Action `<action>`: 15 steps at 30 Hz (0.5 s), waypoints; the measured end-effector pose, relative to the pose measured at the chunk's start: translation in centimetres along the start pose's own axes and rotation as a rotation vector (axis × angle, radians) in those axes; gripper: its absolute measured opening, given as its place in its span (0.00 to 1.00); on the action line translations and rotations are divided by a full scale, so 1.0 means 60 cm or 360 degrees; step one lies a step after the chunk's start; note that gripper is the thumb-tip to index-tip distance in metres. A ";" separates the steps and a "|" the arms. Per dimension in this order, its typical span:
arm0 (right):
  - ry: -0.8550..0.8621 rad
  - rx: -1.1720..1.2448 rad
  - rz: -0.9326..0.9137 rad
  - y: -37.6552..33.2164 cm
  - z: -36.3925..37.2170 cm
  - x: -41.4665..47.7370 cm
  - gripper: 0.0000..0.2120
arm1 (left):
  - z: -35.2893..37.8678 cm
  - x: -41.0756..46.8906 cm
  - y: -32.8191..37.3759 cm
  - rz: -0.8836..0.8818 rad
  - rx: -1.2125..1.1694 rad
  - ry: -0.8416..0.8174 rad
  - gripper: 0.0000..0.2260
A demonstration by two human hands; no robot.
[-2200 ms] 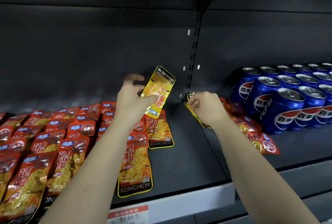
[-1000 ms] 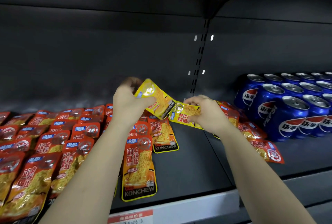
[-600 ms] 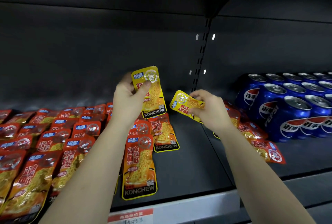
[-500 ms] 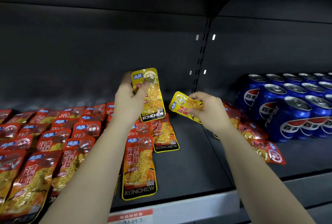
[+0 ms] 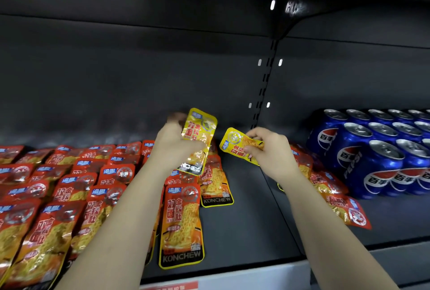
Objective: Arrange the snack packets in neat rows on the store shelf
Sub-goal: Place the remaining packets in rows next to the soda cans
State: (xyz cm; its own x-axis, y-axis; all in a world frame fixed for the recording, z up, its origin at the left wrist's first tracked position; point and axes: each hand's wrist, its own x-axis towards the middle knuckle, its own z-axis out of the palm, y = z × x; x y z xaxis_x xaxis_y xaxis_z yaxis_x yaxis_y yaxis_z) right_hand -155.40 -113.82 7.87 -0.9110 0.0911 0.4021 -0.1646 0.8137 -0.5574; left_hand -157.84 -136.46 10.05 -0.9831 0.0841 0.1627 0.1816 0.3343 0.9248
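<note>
- Bare dark shelf [image 5: 244,226] strip lies below and between both hands, open to the front lip.
- Left hand [image 5: 172,147]: fingers curled round a glossy yellow packet [image 5: 200,136], upright, held clear of the shelf.
- Right hand [image 5: 270,152]: pinches a second yellow packet [image 5: 237,144], tilted, apart from the first.
- Flat foil red packets [image 5: 69,196] left of the left hand; round blue cans [image 5: 372,157] right of the right hand.
- Loose packets [image 5: 344,206] partly hidden behind the right forearm; left fingertips blurred.

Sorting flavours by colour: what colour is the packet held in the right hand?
Yellow with red lettering, the small foil snack packet in the right hand; head view.
</note>
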 end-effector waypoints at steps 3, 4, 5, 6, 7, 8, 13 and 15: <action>0.0005 -0.0078 -0.0016 -0.015 -0.006 0.005 0.09 | -0.017 -0.001 0.011 0.0152 0.0299 -0.0052 0.17; 0.0002 -0.0104 -0.0022 -0.023 -0.008 0.007 0.09 | -0.023 0.000 0.014 0.0204 0.0372 -0.0033 0.13; 0.0003 -0.0127 -0.0031 -0.031 -0.009 0.008 0.09 | -0.030 0.000 0.018 0.0255 0.0446 -0.0003 0.11; 0.0006 -0.0141 -0.0036 -0.040 -0.008 0.008 0.08 | -0.037 0.001 0.020 0.0297 0.0515 0.0031 0.09; 0.0011 -0.0149 -0.0040 -0.050 -0.007 0.008 0.08 | -0.046 0.002 0.021 0.0332 0.0571 0.0062 0.09; 0.0016 -0.0153 -0.0039 -0.061 -0.005 0.009 0.08 | -0.056 0.003 0.020 0.0355 0.0611 0.0080 0.10; 0.0021 -0.0139 -0.0064 -0.142 0.035 0.010 0.04 | -0.138 -0.003 -0.004 0.0432 0.0737 0.0094 0.05; 0.0035 -0.0125 -0.0055 -0.186 0.062 0.006 0.04 | -0.184 -0.009 -0.022 0.0441 0.0796 0.0107 0.05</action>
State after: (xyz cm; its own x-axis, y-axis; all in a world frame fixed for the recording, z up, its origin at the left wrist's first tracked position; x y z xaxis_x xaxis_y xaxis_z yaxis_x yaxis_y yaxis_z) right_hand -155.30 -124.97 11.53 -0.8967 0.0741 0.4363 -0.1649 0.8590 -0.4847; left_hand -157.78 -147.30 12.50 -0.8936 0.1771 0.4124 0.4053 0.7130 0.5721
